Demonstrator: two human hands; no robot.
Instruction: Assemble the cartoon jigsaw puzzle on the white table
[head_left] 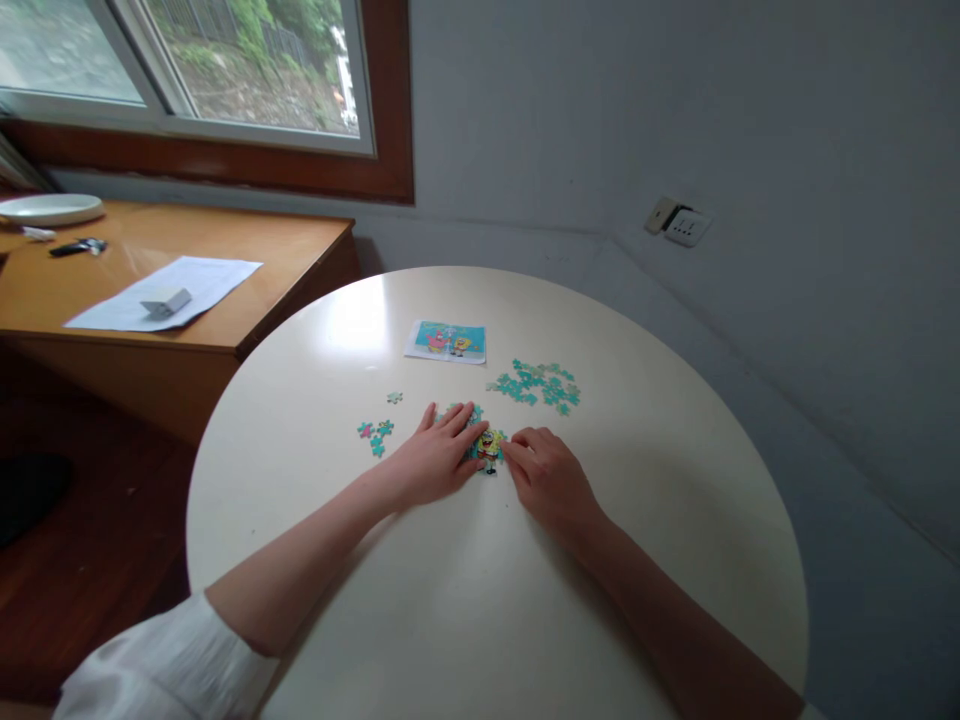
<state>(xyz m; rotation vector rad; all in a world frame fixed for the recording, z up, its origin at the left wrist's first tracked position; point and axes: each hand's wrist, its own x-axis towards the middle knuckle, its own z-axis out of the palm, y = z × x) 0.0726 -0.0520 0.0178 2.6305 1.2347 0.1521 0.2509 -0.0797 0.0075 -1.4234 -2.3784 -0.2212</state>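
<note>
One SpongeBob puzzle (491, 443) under left hand (441, 456)

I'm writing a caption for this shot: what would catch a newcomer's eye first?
Probably the left hand, spread over a partly assembled puzzle mid-table, and the right hand at the puzzle's right edge. Beyond them on the round white table lie a colourful picture card and, to its right, a cluster of turquoise pieces.
</note>
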